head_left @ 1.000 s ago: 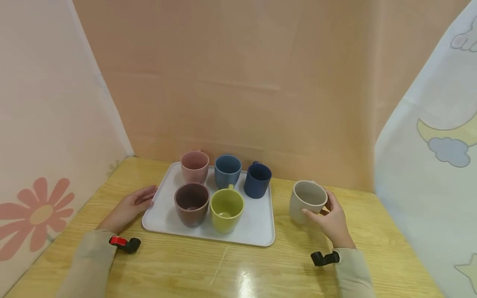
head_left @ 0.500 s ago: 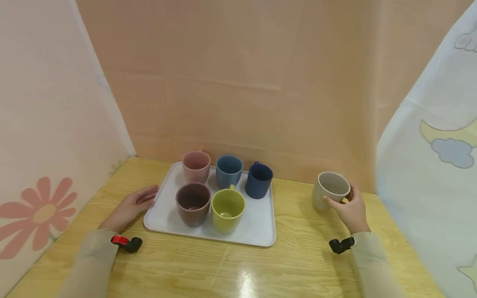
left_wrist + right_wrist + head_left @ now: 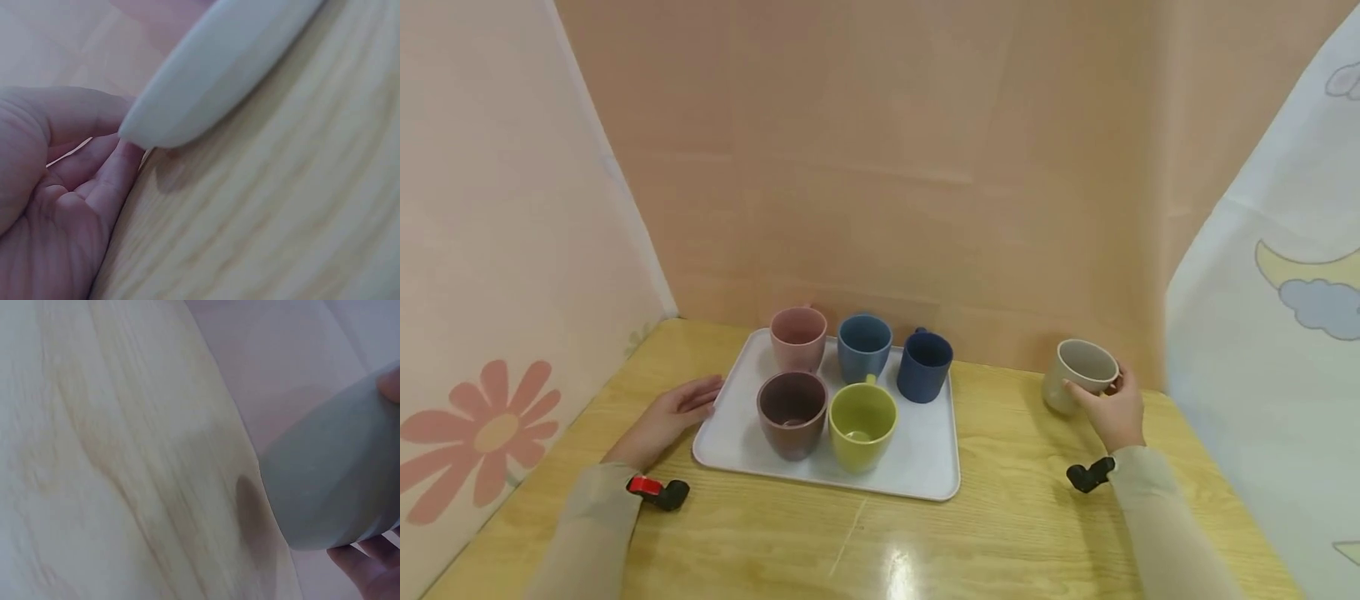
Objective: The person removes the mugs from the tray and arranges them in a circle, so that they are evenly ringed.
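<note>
My right hand [image 3: 1117,412] grips a beige mug [image 3: 1060,385] near the table's back right. Its thumb lies on the near side and the other fingers go round the far right side. The mug leans slightly; in the right wrist view, a dark shadow falls beside its base [image 3: 300,506], and I cannot tell whether it touches the table. My left hand [image 3: 670,417] rests at the left edge of a white tray [image 3: 921,462], fingers fairly straight. In the left wrist view, fingertips [image 3: 128,150] touch the tray's rim [image 3: 181,106] from the side.
On the tray stand a pink mug [image 3: 797,350], a light blue mug [image 3: 862,354], a dark blue mug [image 3: 923,371], a brown mug [image 3: 792,421] and a yellow-green mug [image 3: 859,433]. An orange-tan cloth [image 3: 880,167] hangs behind the wooden table [image 3: 760,533], with patterned cloths at both sides.
My right hand has carried the beige mug to the right and further back, away from the tray. My left hand stays at the tray's edge, and the view has shifted slightly.
</note>
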`<action>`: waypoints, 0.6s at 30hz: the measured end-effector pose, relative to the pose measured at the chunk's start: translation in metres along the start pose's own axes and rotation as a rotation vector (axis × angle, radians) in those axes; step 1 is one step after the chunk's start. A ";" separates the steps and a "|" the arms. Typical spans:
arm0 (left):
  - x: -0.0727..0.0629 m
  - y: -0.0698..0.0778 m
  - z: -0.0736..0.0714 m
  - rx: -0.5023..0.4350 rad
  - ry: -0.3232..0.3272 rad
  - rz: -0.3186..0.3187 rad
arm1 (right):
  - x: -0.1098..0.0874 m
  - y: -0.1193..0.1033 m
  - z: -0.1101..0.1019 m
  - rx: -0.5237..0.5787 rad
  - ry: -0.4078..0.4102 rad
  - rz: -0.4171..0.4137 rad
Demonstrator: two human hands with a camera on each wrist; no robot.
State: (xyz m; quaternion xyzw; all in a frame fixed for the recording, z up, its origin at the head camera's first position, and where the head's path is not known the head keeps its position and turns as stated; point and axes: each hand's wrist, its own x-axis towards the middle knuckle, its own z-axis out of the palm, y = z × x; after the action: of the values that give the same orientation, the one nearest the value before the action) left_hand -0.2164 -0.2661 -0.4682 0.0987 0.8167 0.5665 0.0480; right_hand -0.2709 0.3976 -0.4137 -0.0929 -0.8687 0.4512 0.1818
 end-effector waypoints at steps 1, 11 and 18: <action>-0.002 -0.001 0.000 0.001 0.006 -0.003 | 0.001 0.002 0.001 -0.009 0.003 0.004; 0.000 -0.003 0.002 -0.040 -0.008 -0.001 | 0.003 0.014 0.000 -0.047 -0.015 0.012; -0.002 -0.004 0.000 -0.042 -0.003 0.006 | 0.004 0.021 0.005 0.002 -0.046 -0.021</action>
State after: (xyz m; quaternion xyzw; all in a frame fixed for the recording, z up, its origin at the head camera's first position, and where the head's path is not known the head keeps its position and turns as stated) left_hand -0.2150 -0.2678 -0.4721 0.1011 0.8042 0.5835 0.0498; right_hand -0.2770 0.4073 -0.4325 -0.0730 -0.8731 0.4523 0.1669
